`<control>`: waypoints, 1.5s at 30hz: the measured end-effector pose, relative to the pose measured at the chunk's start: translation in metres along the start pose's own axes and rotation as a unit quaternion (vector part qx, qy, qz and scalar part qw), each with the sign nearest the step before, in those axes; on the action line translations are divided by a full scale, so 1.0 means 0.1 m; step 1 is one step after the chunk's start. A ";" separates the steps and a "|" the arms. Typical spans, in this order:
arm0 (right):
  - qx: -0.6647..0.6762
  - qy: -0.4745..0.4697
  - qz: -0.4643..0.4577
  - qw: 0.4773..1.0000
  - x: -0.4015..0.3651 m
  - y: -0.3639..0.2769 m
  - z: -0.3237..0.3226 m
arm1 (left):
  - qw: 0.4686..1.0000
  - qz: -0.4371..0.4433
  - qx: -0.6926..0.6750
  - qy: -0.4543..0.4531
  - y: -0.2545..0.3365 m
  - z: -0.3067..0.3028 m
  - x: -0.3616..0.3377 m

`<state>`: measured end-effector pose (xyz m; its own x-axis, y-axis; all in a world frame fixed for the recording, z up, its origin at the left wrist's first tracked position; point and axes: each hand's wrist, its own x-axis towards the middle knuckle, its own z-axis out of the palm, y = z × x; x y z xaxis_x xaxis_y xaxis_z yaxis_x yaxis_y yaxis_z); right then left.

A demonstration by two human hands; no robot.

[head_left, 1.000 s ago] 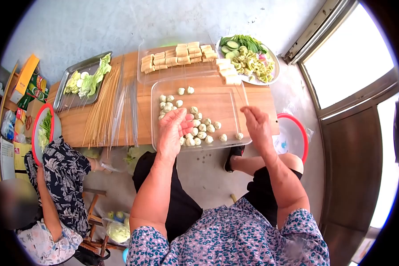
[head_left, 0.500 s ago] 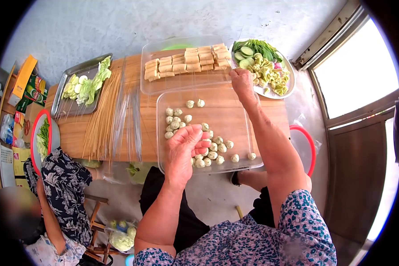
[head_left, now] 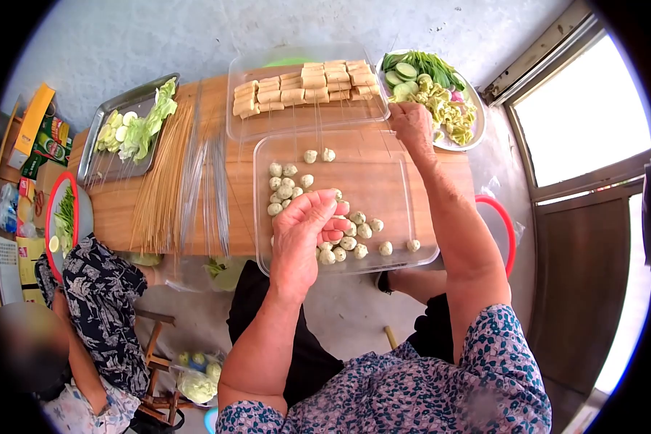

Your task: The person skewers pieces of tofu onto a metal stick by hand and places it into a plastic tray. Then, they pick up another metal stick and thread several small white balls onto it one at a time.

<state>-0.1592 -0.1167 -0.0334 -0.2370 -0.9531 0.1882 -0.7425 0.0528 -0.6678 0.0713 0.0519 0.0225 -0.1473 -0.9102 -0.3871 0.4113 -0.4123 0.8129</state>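
My left hand (head_left: pixel 296 235) hovers palm up over a clear plastic tray (head_left: pixel 372 163), its fingers curled in and the thumb laid across; whatever it may hold is hidden. Round, speckled pale-green balls (head_left: pixel 282 193) lie loose in that tray, several just beyond and beside the hand. Farther right, my right hand (head_left: pixel 414 129) is closed between the trays and a white plate (head_left: pixel 470 141); I cannot make out what its fingers pinch. Near it, tan rolls (head_left: pixel 315 83) on thin skewers fill a second clear tray (head_left: pixel 249 130).
Bamboo skewers (head_left: pixel 163 188) and metal skewers (head_left: pixel 211 195) lie left of the trays. A metal tray (head_left: pixel 94 148) carries lettuce and pale slices. The plate holds cucumber, greens and yellowish folded pieces. Red-rimmed tubs (head_left: pixel 512 239) flank the table. Another person (head_left: pixel 101 311) sits at left.
My right hand has moved slightly right and up, away from the end of the rolls. The left hand stays curled over the balls. The view has shifted a little.
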 end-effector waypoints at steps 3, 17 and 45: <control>-0.036 0.001 -0.004 0.999 -0.07 0.12 -0.08 | 1.000 0.004 0.002 -0.002 0.00 0.00 -0.01; 0.099 -0.094 0.110 0.984 -0.22 -0.05 0.03 | 1.000 0.006 0.012 0.004 -0.04 0.06 0.01; 0.118 -0.096 0.110 0.982 -1.32 0.05 -0.54 | 0.988 0.054 -0.069 0.125 -0.09 -0.36 0.00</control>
<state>-0.1655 0.0252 -0.0221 -0.2367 -0.9660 -0.1039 -0.5158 0.2156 -0.8292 0.1002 0.0573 0.0001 0.1243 -0.9033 -0.4106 0.5331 -0.2882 0.7955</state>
